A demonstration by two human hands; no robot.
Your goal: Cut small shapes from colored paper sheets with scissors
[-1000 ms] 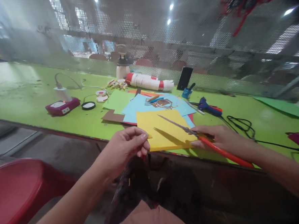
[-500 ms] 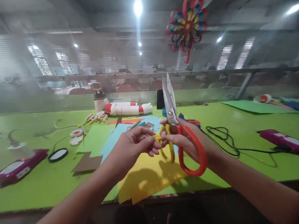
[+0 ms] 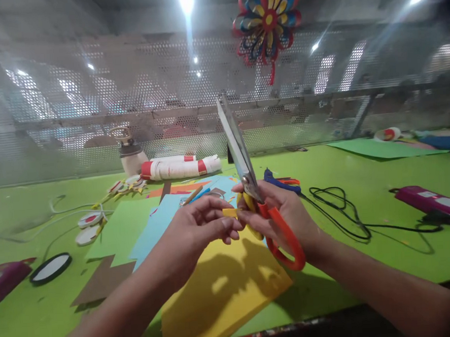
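My left hand (image 3: 198,226) pinches a small strip of yellow paper (image 3: 230,213) between thumb and fingers. My right hand (image 3: 288,210) holds large scissors (image 3: 243,159), blades pointing up and nearly together, the red-orange handle loop hanging below the palm. A yellow loop (image 3: 254,225) shows at the right fingers; whether it belongs to the scissors is unclear. The right fingertips meet the strip's end close to the left ones. Under both hands lies a yellow sheet (image 3: 218,306) carrying their shadow.
Blue paper (image 3: 148,234), green paper (image 3: 116,223) and brown paper (image 3: 102,283) lie left. A blue glue gun (image 3: 277,180) trails a black cable (image 3: 341,207) near a purple power strip (image 3: 433,201). White-and-red rolls (image 3: 182,167) and a spray bottle (image 3: 131,156) stand behind. A paper flower (image 3: 269,21) hangs above.
The view has shifted, and the table's things sit further left. The scissors now tilt more to the left, their blades closer together. Both hands keep their hold near each other.
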